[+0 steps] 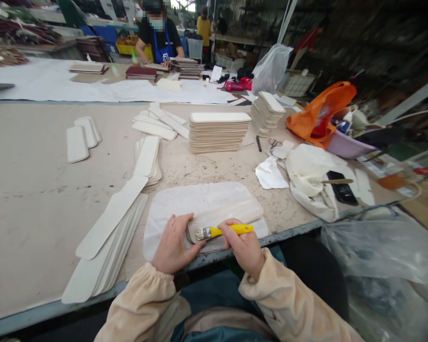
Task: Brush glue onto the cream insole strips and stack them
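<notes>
A paintbrush [235,229] with a yellow handle is gripped in my right hand [244,247]. Its bristles rest at the near left part of a long cream-white panel [228,213] with rounded corners. My left hand [176,242] lies at the panel's left end, thumb and fingers spread around the corner. Under the panel is a whitish translucent sheet [164,204] on the table. To the left, several long white strips [110,218] lie fanned out, reaching toward the table's front edge.
Neat stacks of cream panels [219,135] stand beyond the sheet. On the right are scissors [274,143], a white cloth bag [303,171], a phone [342,187] and a lilac basin [353,145] with an orange bag [323,114]. A co-worker in a blue apron [163,50] works across the table.
</notes>
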Motion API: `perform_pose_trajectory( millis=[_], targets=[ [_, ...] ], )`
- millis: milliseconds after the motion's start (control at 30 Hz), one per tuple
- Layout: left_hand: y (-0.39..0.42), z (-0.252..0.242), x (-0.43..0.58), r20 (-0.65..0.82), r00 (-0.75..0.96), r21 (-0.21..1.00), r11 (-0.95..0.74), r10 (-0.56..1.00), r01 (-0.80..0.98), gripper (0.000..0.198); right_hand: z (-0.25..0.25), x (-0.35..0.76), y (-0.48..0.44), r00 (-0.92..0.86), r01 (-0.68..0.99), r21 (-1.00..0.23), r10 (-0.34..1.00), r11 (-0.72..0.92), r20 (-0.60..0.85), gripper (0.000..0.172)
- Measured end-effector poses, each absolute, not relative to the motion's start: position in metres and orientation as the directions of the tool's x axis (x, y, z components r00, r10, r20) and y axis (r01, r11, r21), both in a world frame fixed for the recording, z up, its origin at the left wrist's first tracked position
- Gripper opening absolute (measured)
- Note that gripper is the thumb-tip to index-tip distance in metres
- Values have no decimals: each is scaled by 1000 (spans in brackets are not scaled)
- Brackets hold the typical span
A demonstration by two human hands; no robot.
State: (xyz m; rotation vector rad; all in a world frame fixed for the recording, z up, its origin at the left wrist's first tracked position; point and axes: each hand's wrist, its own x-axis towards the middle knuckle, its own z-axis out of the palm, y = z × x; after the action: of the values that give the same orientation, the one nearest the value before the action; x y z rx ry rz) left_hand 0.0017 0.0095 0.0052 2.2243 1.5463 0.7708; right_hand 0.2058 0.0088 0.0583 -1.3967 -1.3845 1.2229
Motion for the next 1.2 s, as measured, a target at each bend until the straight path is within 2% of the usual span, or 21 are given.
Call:
perform_pose_trajectory(
  millis=[200,333,400,467,533,633,733,833,933,1033,1133,1200],
  targets=[
    [11,3,1,249,295,507,-384,922,772,66,64,260,15,141,406,-913,990,-39,20,30],
    [12,1,-1,267,303,478,-398,915,783,63,73,303,8,257,612,-789,928,61,271,24],
    [13,-1,-2,274,308,468,-406,911,785,62,72,315,4,178,732,-654,873,192,455,16],
    [14,-3,-2,278,311,460,-411,909,787,62,66,319,0,8,816,-473,812,332,583,12],
    [14,-3,-2,282,311,455,-412,907,789,62,60,313,-3,-156,844,-334,789,419,595,13],
    [15,-3,-2,290,313,445,-417,904,792,62,58,295,-9,-322,832,-257,805,492,499,14],
    [15,-4,-2,288,320,439,-421,903,794,63,60,282,-15,-427,764,-276,778,583,461,13],
    [15,-5,-3,293,324,436,-428,899,792,64,60,286,-14,-346,754,-337,776,564,527,15],
    [15,-5,-3,295,317,441,-423,901,792,64,58,292,-11,-255,798,-341,790,498,557,15],
    [15,-5,-3,287,310,446,-413,906,794,63,59,279,-14,-345,758,-352,796,549,498,12],
    [15,-5,-2,292,308,452,-415,905,789,62,61,250,-22,-438,645,-429,766,633,471,12],
    [15,-6,-2,297,307,459,-417,904,784,62,59,236,-24,-422,565,-523,768,638,482,13]
  ],
)
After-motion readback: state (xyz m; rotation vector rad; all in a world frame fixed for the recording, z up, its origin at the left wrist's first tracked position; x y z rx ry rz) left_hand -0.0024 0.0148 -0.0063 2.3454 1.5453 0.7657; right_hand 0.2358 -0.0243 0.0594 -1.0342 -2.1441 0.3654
